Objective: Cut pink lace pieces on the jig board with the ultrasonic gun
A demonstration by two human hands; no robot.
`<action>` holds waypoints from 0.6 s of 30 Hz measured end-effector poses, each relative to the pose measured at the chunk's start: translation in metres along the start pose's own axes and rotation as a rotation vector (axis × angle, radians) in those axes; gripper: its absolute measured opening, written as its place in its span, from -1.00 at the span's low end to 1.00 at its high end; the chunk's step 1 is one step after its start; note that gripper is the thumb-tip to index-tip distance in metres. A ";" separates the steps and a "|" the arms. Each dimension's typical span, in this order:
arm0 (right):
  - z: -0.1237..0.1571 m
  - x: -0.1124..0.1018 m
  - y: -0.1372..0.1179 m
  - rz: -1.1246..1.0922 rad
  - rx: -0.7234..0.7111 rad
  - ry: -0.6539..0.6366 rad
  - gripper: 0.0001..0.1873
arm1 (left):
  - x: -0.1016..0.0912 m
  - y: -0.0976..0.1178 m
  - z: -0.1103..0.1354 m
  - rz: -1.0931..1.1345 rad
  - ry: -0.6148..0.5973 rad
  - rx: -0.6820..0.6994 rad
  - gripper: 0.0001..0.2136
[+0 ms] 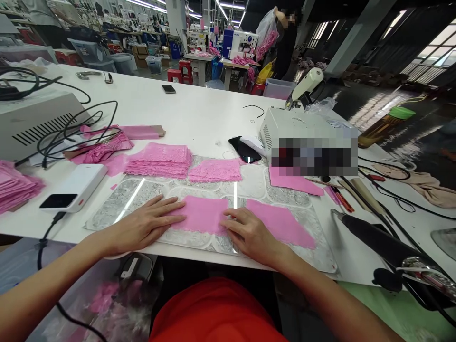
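Observation:
A pink fabric piece (203, 214) with a wavy lower edge lies flat on a clear, patterned mat (117, 199). My left hand (147, 223) rests palm down at its left side, fingers stretched out and fingertips on the fabric edge. At the right edge, my right hand (251, 232) touches the same piece with bent fingers a little apart; its thumb is mostly hidden. A second pink piece (281, 223) lies flat just right of that hand. Behind are a tall stack of pink lace-edged pieces (158, 160) and a lower pink stack (215, 170).
A white power bank (76, 187) with a cable sits at left, beside another pink pile (17, 185). A grey box machine (306, 137) stands back right. A black-handled hot tool (370, 237) lies at right. A phone (168, 89) lies farther back. Someone holds a plastic bag (267, 33) beyond.

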State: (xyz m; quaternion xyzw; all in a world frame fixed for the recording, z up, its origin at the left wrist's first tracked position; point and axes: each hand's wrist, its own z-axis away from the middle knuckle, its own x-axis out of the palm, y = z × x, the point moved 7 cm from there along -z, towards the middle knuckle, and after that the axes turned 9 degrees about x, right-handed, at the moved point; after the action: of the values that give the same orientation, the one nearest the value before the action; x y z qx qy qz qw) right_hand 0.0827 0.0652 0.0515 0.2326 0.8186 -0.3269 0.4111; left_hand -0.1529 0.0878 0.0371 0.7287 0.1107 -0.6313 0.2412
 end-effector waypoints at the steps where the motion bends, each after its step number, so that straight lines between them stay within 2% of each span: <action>1: -0.001 0.001 0.000 -0.003 -0.007 0.010 -0.80 | 0.000 0.000 0.000 -0.015 -0.002 0.007 -0.54; 5: -0.002 0.003 0.000 -0.027 -0.020 0.046 -0.86 | 0.002 0.001 0.000 -0.083 -0.032 0.024 -0.54; 11: -0.001 -0.001 -0.001 -0.053 0.029 0.024 -0.86 | 0.002 0.002 0.000 -0.117 -0.027 0.047 -0.55; 15: 0.008 -0.019 0.004 -0.081 0.075 0.112 -0.83 | -0.002 0.003 0.004 -0.172 -0.013 0.084 -0.53; 18: 0.029 -0.045 0.023 -0.119 0.235 0.269 -0.82 | -0.008 0.007 -0.005 -0.183 0.021 0.144 -0.51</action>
State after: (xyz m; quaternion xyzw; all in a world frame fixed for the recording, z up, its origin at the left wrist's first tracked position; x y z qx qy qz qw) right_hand 0.1378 0.0551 0.0679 0.2718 0.8346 -0.4100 0.2479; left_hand -0.1467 0.0855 0.0468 0.7377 0.1336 -0.6493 0.1281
